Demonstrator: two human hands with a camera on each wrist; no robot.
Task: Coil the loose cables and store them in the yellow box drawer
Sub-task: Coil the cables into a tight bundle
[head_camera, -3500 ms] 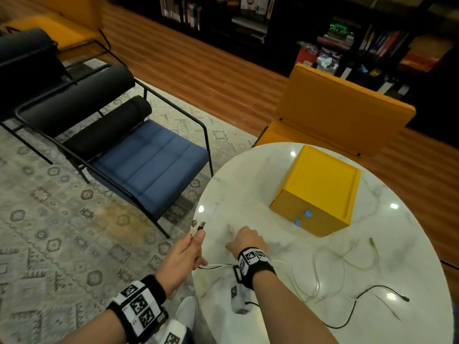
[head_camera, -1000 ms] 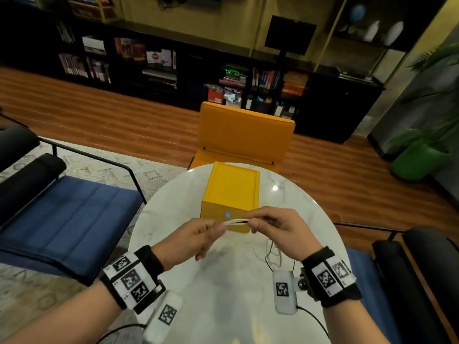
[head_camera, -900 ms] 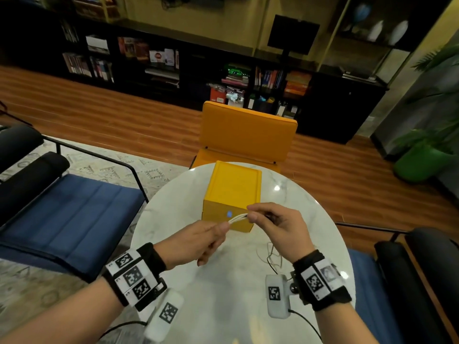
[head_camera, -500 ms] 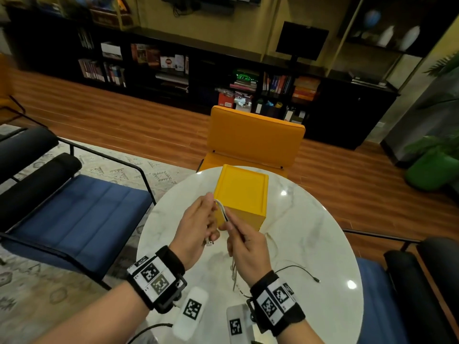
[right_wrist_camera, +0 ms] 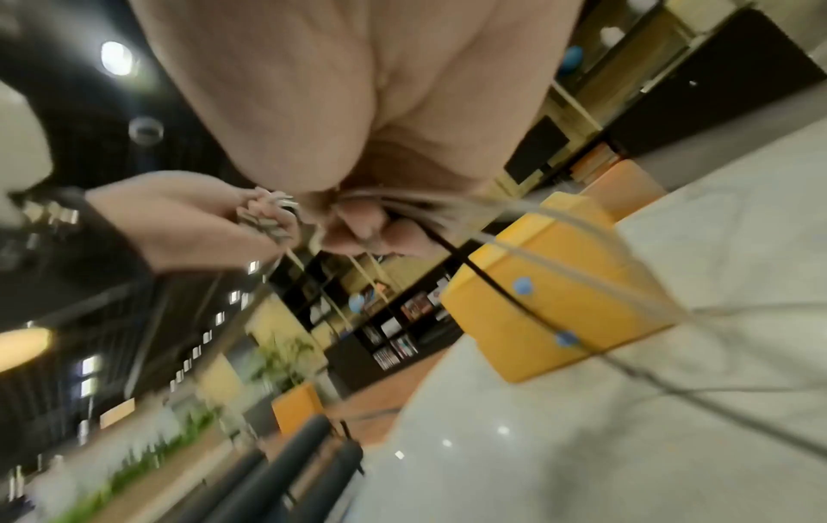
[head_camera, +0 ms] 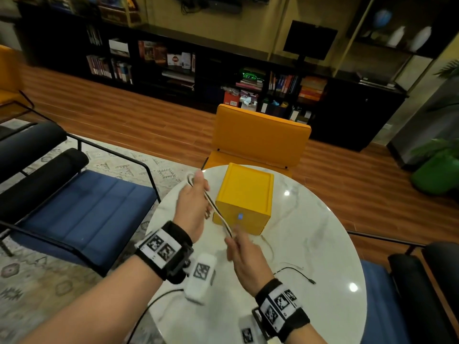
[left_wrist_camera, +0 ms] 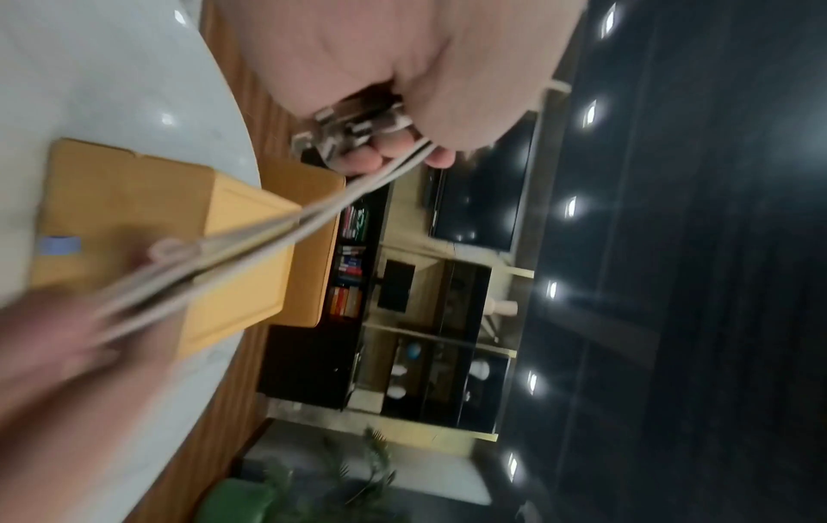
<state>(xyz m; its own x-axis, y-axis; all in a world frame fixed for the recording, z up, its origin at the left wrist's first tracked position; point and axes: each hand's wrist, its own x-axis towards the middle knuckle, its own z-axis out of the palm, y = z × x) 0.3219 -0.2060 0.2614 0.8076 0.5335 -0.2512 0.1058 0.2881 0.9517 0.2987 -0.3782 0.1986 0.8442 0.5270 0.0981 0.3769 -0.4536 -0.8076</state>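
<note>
A bundle of white and black cables (head_camera: 215, 211) runs taut between my two hands above the round marble table (head_camera: 310, 244). My left hand (head_camera: 196, 187) is raised left of the yellow box (head_camera: 246, 194) and grips the bundle's looped end, with metal plugs (left_wrist_camera: 331, 138) sticking out of the fist. My right hand (head_camera: 236, 240) pinches the strands lower down, in front of the box's drawer face with its blue dot (head_camera: 240, 216). Slack cable trails from that hand onto the table, and a black plug end (head_camera: 311, 281) lies at the right. The drawer looks closed.
A yellow chair (head_camera: 260, 137) stands behind the table. A blue-cushioned armchair (head_camera: 82, 207) is at the left and another dark one (head_camera: 422, 281) at the right. Bookshelves line the far wall, and a green plant pot (head_camera: 434, 175) sits on the wooden floor.
My hands have drawn apart: the left rose up and away toward the box's left side, the right dropped toward me, stretching the cable bundle between them. The head view tilted slightly.
</note>
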